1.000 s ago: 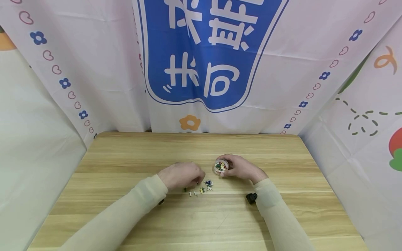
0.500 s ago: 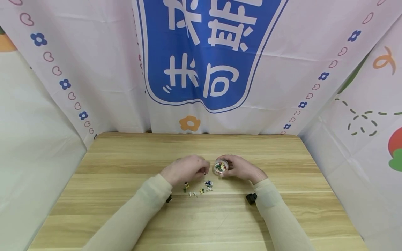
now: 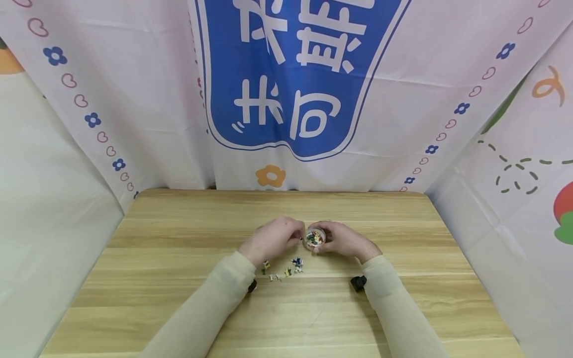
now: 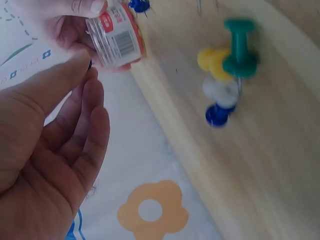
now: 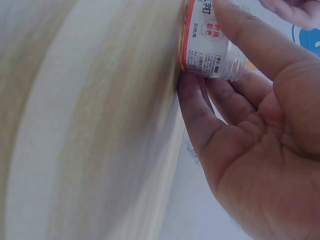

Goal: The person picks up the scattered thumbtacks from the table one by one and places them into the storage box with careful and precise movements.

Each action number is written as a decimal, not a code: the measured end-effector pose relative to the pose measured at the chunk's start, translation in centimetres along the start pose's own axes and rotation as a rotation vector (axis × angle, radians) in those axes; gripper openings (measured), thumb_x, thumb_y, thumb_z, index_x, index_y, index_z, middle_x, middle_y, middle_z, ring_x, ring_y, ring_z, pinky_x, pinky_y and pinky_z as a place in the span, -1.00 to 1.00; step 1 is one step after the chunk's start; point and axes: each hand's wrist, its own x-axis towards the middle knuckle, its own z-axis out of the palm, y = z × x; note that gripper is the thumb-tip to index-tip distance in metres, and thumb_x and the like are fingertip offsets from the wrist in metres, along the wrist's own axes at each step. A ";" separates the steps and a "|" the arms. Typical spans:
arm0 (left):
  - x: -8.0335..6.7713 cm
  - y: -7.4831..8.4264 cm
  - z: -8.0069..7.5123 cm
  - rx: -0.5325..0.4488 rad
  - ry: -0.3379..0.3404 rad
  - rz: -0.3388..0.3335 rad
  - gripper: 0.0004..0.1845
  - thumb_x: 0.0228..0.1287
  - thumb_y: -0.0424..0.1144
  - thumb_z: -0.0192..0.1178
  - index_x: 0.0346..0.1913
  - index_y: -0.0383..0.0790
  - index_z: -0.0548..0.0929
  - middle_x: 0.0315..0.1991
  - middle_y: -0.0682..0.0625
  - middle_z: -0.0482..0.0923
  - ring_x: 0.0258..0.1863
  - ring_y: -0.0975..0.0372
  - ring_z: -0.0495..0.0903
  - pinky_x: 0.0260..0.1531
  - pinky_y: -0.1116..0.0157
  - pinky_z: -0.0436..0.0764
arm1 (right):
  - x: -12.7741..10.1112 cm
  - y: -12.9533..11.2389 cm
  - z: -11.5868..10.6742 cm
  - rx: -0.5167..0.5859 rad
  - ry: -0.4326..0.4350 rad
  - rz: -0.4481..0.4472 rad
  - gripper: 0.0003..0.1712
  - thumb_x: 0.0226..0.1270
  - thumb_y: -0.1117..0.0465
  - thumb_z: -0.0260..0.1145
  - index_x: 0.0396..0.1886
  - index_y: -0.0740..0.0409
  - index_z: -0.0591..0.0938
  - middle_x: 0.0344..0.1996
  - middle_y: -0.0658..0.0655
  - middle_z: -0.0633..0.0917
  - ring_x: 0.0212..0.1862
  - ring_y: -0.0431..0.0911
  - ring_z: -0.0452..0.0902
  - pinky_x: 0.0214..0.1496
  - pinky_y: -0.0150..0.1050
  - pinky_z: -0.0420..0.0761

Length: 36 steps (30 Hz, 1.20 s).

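A small clear tub (image 3: 315, 237) of coloured pins is held on the desk (image 3: 179, 308) by the right hand (image 3: 342, 239), its thumb and fingers curled round the labelled wall, as the right wrist view shows plainly. The left hand (image 3: 277, 239) is raised just beside the tub on its left, fingertips drawn together at the rim; a small dark thing seems to be pinched at the fingertips in the left wrist view, but it is too small to be named with certainty, so this grip is taken as clenched on a pin (image 4: 90, 64) only by judgement. The tub stands upright with its mouth upward, lying directly to the right of the left fingertips and nearly touching them, so the left hand is the nearer to the opening. Loose pins (image 3: 286, 267) are scattered on the desk just in front of both hands, nearer the person; among them a green one (image 4: 239, 47) is seen upright beside yellow, white and blue ones
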 end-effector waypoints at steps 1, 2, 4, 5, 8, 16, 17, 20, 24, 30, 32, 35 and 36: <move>0.1 0.1 0.1 -0.020 0.009 -0.018 -0.92 0.67 -0.30 0.49 0.07 -0.13 0.85 0.01 0.01 0.92 0.00 0.19 0.85 0.16 0.13 0.89 | 0.0 0.0 0.0 0.003 -0.001 -0.002 -0.31 0.51 0.18 0.71 0.56 0.12 0.70 0.41 0.18 0.82 0.37 0.03 0.73 0.63 0.17 0.66; 0.2 0.1 0.2 -0.037 0.017 -0.032 -0.92 0.67 -0.29 0.49 0.07 -0.12 0.84 0.01 0.01 0.92 0.00 0.19 0.85 0.17 0.13 0.89 | 0.0 0.0 0.0 0.002 -0.001 -0.006 -0.30 0.52 0.18 0.71 0.56 0.13 0.70 0.41 0.19 0.82 0.38 0.03 0.73 0.63 0.18 0.66; 0.4 0.3 0.4 -0.066 0.031 -0.058 -0.91 0.66 -0.29 0.49 0.08 -0.13 0.84 0.01 0.01 0.92 0.01 0.18 0.86 0.18 0.11 0.89 | 0.0 0.0 0.0 0.005 -0.001 -0.012 -0.30 0.52 0.18 0.71 0.57 0.14 0.69 0.43 0.20 0.81 0.40 0.06 0.73 0.65 0.20 0.65; 0.6 0.4 0.5 -0.078 0.039 -0.067 -0.90 0.66 -0.29 0.50 0.08 -0.13 0.85 0.01 0.00 0.92 0.02 0.17 0.87 0.19 0.10 0.89 | 0.0 0.0 0.0 0.006 -0.002 -0.013 -0.29 0.52 0.18 0.70 0.58 0.15 0.69 0.44 0.20 0.81 0.42 0.08 0.73 0.66 0.22 0.64; 0.9 0.6 0.8 -0.102 0.057 -0.084 -0.90 0.64 -0.30 0.50 0.08 -0.14 0.85 0.03 -0.02 0.94 0.05 0.14 0.88 0.22 0.07 0.89 | 0.0 0.1 0.0 0.005 -0.001 -0.011 -0.27 0.52 0.18 0.70 0.60 0.15 0.67 0.48 0.23 0.79 0.48 0.13 0.71 0.71 0.26 0.61; 1.6 1.1 1.5 -0.141 0.075 -0.107 -0.95 0.68 -0.27 0.49 0.03 -0.10 0.81 0.06 -0.01 0.93 0.12 0.13 0.88 0.27 0.05 0.88 | -0.1 0.0 -0.1 -0.031 0.007 -0.006 -0.30 0.56 0.13 0.69 0.59 0.12 0.69 0.40 0.22 0.81 0.34 0.04 0.72 0.57 0.17 0.68; 1.7 1.1 1.5 -0.142 0.075 -0.106 -0.95 0.68 -0.27 0.49 0.01 -0.09 0.80 0.04 -0.01 0.93 0.10 0.13 0.88 0.24 0.05 0.88 | -0.1 0.0 -0.1 -0.032 0.007 -0.003 -0.30 0.56 0.12 0.69 0.59 0.11 0.69 0.35 0.20 0.82 0.28 0.02 0.71 0.50 0.12 0.69; 2.0 1.0 1.7 -0.129 0.070 -0.108 -0.95 0.67 -0.27 0.49 0.00 -0.07 0.80 0.02 0.00 0.93 0.05 0.15 0.87 0.19 0.08 0.88 | 0.0 0.0 -0.2 -0.035 0.002 -0.003 -0.30 0.55 0.11 0.70 0.58 0.11 0.69 0.21 0.16 0.82 0.13 -0.05 0.66 0.31 -0.03 0.67; 2.3 0.9 1.8 -0.101 0.060 -0.094 -0.94 0.66 -0.27 0.50 0.02 -0.06 0.82 0.01 0.02 0.93 0.03 0.17 0.86 0.16 0.12 0.89 | 0.0 0.1 -0.2 -0.038 -0.001 -0.010 -0.29 0.54 0.11 0.70 0.57 0.13 0.68 0.12 0.12 0.80 0.05 -0.09 0.59 0.18 -0.15 0.59; 2.6 0.7 2.0 -0.090 0.064 -0.052 -0.94 0.66 -0.31 0.49 0.03 -0.09 0.83 -0.01 0.01 0.92 0.02 0.17 0.85 0.15 0.13 0.88 | 0.0 0.1 -0.2 -0.055 -0.002 -0.023 -0.37 0.53 0.12 0.71 0.48 0.11 0.72 -0.05 0.12 0.73 -0.04 -0.10 0.54 0.05 -0.20 0.53; 2.6 0.7 2.0 -0.085 0.066 -0.046 -0.93 0.65 -0.32 0.49 0.02 -0.08 0.83 -0.01 0.01 0.92 0.01 0.18 0.85 0.14 0.13 0.88 | 0.0 0.1 -0.2 -0.055 -0.004 -0.019 -0.39 0.53 0.11 0.71 0.46 0.10 0.72 -0.08 0.11 0.71 -0.06 -0.11 0.53 0.04 -0.20 0.52; 2.6 0.7 2.0 -0.074 0.065 -0.041 -0.94 0.66 -0.31 0.49 0.01 -0.08 0.84 0.01 0.01 0.93 0.02 0.18 0.85 0.13 0.13 0.88 | 0.0 0.1 -0.2 -0.056 -0.002 -0.022 -0.37 0.53 0.12 0.71 0.48 0.12 0.71 -0.08 0.11 0.71 -0.07 -0.11 0.53 0.02 -0.20 0.52; 2.6 0.7 1.9 -0.071 0.064 -0.037 -0.95 0.66 -0.30 0.49 0.02 -0.09 0.85 0.02 0.00 0.93 0.02 0.18 0.85 0.13 0.13 0.88 | 0.0 0.1 -0.2 -0.055 -0.001 -0.020 -0.36 0.53 0.12 0.71 0.49 0.13 0.71 -0.07 0.11 0.72 -0.07 -0.11 0.53 0.03 -0.20 0.53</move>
